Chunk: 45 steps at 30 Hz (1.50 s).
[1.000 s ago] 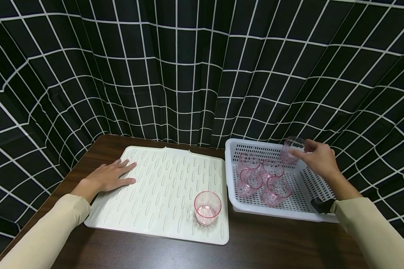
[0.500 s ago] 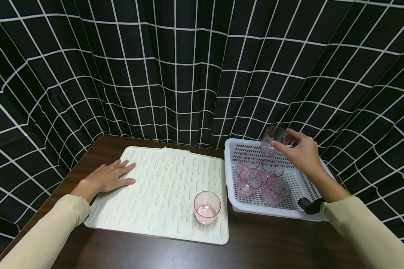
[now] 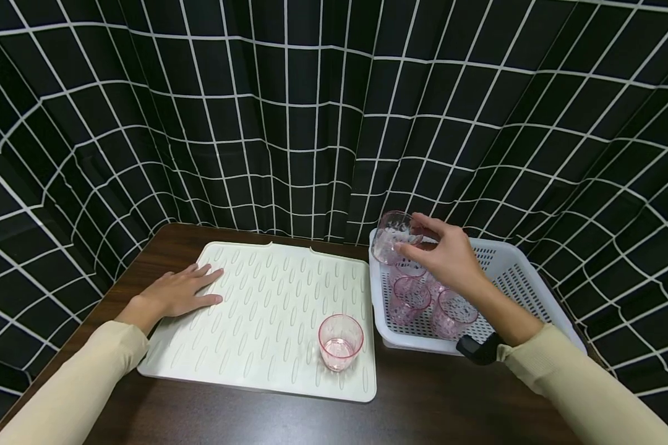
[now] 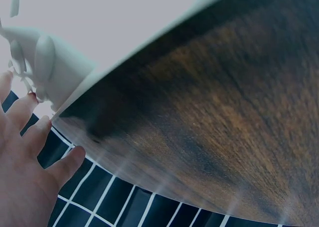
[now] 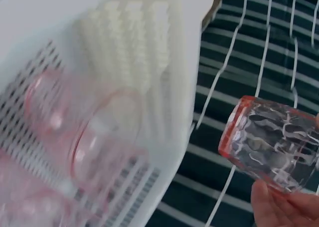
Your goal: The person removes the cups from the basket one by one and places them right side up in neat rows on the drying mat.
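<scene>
Held glass (image 3: 389, 240) moved left, curtain (image 3: 303, 127) behind table (image 3: 434, 398)

Left hand (image 3: 179, 294) flat, palm down, fingers spread. Left arm (image 3: 80, 380) reaches forward. Right hand (image 3: 446, 252) up in air, thumb and fingers pinching. Right arm (image 3: 587, 383) slants inward.

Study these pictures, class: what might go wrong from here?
The held glass, pinched by the right hand, could slip. It might clip the pink glasses grouped in the basket, close to it in the head view. If moved to the tray, it could bump the lone glass there.
</scene>
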### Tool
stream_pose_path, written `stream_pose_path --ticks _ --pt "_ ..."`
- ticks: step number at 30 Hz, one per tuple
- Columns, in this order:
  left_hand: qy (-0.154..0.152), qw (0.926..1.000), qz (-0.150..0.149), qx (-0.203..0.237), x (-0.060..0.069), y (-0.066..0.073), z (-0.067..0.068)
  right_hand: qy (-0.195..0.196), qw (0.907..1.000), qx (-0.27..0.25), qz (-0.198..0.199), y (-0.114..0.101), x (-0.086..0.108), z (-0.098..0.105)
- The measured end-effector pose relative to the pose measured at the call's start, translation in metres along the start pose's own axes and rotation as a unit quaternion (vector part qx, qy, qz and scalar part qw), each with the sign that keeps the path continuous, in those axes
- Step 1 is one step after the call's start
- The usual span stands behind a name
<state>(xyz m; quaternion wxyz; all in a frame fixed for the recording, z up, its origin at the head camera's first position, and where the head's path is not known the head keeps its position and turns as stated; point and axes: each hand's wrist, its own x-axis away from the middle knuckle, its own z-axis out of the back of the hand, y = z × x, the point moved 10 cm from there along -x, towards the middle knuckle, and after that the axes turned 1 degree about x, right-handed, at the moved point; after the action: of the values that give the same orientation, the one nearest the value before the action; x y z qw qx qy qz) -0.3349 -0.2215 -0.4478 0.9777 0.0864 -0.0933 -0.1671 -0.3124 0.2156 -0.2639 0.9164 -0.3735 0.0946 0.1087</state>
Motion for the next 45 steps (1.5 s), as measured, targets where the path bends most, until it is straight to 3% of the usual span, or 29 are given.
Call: stream_pose_path --ticks 7,18,29,45 --pt "-0.004 1.0 0.004 0.001 0.0 0.0 -0.001 -0.045 0.9988 -0.019 0.005 -0.027 0.003 -0.039" --pt "-0.005 1.0 0.004 0.004 0.002 0.003 0.002 -0.062 0.997 0.04 0.024 -0.043 0.004 -0.084" --pt "-0.007 0.9999 0.006 0.004 0.002 0.002 0.001 -0.079 0.9949 0.063 -0.001 -0.036 -0.001 -0.122" --pt "0.001 1.0 -0.002 -0.002 0.001 0.001 0.003 -0.102 0.9888 0.101 -0.042 -0.021 -0.001 -0.148"
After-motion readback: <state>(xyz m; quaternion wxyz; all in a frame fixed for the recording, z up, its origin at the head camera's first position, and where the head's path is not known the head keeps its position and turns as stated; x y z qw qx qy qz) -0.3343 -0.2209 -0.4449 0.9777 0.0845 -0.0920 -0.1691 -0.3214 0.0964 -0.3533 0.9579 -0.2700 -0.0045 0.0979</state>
